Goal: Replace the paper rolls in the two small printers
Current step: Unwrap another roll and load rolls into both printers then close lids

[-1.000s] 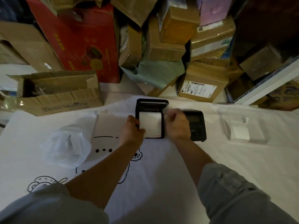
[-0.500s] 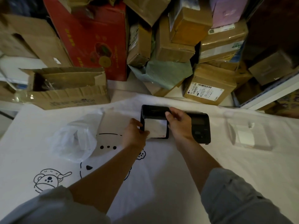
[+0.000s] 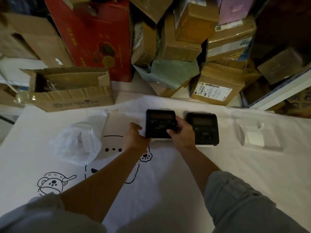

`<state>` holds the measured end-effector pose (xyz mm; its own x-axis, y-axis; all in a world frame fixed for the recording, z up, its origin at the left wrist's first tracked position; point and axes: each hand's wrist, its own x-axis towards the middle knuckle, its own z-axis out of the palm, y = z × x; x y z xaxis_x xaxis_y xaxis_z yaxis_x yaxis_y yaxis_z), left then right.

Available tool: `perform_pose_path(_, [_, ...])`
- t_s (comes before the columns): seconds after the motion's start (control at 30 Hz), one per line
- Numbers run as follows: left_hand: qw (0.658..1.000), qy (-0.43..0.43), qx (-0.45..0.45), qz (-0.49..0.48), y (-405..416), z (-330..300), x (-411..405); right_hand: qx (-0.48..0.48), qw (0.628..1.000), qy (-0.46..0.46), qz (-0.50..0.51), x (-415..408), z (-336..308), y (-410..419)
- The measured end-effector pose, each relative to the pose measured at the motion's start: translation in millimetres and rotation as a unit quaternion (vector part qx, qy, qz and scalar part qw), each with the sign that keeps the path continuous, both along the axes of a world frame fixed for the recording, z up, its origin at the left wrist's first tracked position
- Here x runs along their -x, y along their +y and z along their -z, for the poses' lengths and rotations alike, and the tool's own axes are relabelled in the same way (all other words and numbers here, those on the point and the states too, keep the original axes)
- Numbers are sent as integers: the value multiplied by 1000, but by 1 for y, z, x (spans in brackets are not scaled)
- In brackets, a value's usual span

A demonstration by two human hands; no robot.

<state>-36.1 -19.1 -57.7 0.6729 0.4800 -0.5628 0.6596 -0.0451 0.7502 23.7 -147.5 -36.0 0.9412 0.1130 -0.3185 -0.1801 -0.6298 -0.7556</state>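
Both hands' grip (image 3: 136, 138) (image 3: 182, 134) holds one (image 3: 159, 123) of two printers (image 3: 204, 127).

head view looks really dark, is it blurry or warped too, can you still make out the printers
Head view: dim, uneven light, brightest on the white cloth, the stacked boxes falling into shadow at top right. Wide-angle bending curves the edges. Slightly soft throughout; the black printers show shapes but their panels are unreadable. No strong glare except a sheen on the plastic bag.

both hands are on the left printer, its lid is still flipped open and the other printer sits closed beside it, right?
Not quite: the head view shows the left printer with its lid shut. Both the left hand and right hand are on it, and the other printer sits closed beside it.
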Motion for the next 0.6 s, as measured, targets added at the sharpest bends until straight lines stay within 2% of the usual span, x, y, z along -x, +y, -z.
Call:
perform_pose_path(0.1, [999,3,-28,22,6,0,3,25,1000,-11,3,2,3,0])
perform_pose_path(0.2, [993,-49,-83,66,10,-3,4,33,999,-16,0,1,4,2])
perform_pose_path(0.3, [986,-93,-100,95,8,-6,-4,45,999,-18,-8,-1,5,4])
perform_pose_path(0.43, [990,-93,-101,40,3,-8,-12,19,999,14,32,-5,4,6])
perform_pose_path(0.6, [997,-63,-44,-24,1,-7,-16,-17,992,69,103,-12,0,10])
